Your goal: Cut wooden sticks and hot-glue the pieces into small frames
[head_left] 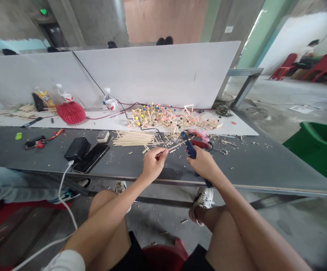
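Over the front of the grey table, my left hand [153, 164] pinches a thin wooden stick [178, 145]. My right hand [204, 162] is closed around dark blue-handled cutting pliers [190, 148], whose jaws point away from me. The stick's far end reaches the pliers near their jaws; whether it lies between the blades I cannot tell. Behind my left hand lies a bundle of pale wooden sticks [135, 138]. Further back is a heap of short stick pieces [158, 117] with small coloured balls among them. A pink tool, perhaps a glue gun [199, 134], lies just beyond the pliers.
To the left are a black phone [92, 157], a black box [77, 148] with a white cable and a red mesh bag [71, 112]. A water bottle [111, 103] stands by the white partition [158, 75]. A green bin [316, 145] is at right. Another person's leg shows at left.
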A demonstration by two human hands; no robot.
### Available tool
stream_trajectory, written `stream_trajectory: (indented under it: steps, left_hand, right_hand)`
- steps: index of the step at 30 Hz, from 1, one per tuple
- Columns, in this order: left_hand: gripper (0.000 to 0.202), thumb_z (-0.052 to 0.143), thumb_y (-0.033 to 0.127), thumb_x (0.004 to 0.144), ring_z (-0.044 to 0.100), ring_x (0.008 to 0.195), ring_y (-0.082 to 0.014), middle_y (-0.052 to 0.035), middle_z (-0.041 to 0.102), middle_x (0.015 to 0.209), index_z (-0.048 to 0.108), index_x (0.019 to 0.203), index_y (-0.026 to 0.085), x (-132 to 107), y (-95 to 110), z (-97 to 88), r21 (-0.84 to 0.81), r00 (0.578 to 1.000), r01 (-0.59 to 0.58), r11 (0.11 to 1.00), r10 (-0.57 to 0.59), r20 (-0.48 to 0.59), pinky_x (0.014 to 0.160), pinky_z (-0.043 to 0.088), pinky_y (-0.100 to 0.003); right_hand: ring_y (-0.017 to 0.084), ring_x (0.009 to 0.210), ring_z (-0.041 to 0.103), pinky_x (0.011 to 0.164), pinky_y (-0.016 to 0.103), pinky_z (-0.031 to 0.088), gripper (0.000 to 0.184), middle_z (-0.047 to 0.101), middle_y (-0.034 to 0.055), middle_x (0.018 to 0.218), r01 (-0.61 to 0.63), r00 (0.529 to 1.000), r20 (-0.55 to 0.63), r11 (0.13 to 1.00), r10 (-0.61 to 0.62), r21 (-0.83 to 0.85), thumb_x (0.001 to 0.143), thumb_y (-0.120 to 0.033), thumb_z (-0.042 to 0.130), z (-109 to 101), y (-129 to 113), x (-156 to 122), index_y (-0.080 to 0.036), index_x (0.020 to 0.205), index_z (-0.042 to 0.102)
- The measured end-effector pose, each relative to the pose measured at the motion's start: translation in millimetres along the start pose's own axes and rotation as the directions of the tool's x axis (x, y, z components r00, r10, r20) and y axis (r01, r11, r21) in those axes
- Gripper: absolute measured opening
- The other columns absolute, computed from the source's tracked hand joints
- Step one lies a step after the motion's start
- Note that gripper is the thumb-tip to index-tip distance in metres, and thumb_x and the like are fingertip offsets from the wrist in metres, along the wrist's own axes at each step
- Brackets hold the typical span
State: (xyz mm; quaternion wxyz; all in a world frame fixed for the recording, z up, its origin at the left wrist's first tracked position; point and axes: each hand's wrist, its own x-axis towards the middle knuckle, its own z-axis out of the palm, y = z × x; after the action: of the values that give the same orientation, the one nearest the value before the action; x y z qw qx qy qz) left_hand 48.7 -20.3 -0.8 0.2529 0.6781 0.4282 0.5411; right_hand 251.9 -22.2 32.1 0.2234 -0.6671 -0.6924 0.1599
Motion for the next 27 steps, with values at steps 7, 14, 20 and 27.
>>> stream_trajectory:
  steps: [7,14,20,27]
  left_hand:
    - [0.028,0.065,0.04,0.089,0.055,0.058,-0.0135,-0.0033,0.06,0.067,0.073,0.077,0.016,10,4,-2.1,0.061,0.994,-0.085,0.995,0.089,-0.069,0.055,0.04,-0.025]
    - [0.026,0.068,0.039,0.086,0.056,0.059,-0.0133,-0.0026,0.06,0.068,0.072,0.075,0.017,21,6,-7.7,0.064,0.991,-0.098,0.993,0.103,-0.081,0.054,0.039,-0.025]
    - [0.029,0.073,0.044,0.082,0.061,0.066,-0.0151,-0.0051,0.069,0.079,0.071,0.09,0.017,22,5,-13.0,-0.087,0.996,0.014,0.996,-0.021,-0.083,0.059,0.045,-0.025]
    - [0.033,0.067,0.049,0.085,0.054,0.054,-0.0117,-0.0009,0.06,0.064,0.068,0.086,0.016,17,11,-17.9,-0.167,0.993,0.058,0.984,-0.074,-0.091,0.05,0.041,-0.022]
  right_hand:
    - [0.025,0.083,0.065,0.07,0.029,0.04,0.024,0.073,0.011,0.091,0.037,0.998,0.059,0.999,-0.039,0.032,0.081,-0.027,0.062,9,-32,-7,-0.015,0.102,0.064]
    - [0.024,0.077,0.065,0.066,0.028,0.038,0.015,0.071,0.009,0.08,0.035,0.999,0.032,0.998,-0.037,0.059,0.083,-0.031,0.059,14,-49,-8,-0.018,0.088,0.064]
    - [0.022,0.072,0.064,0.064,0.027,0.039,0.014,0.07,0.0067,0.074,0.021,1.0,-0.002,0.995,-0.021,0.101,0.083,-0.032,0.058,12,-52,-7,-0.019,0.083,0.064]
    - [0.021,0.07,0.065,0.063,0.026,0.039,0.016,0.071,0.0073,0.075,0.024,0.997,-0.075,0.996,-0.017,0.088,0.084,-0.033,0.057,11,-50,-3,-0.019,0.085,0.065]
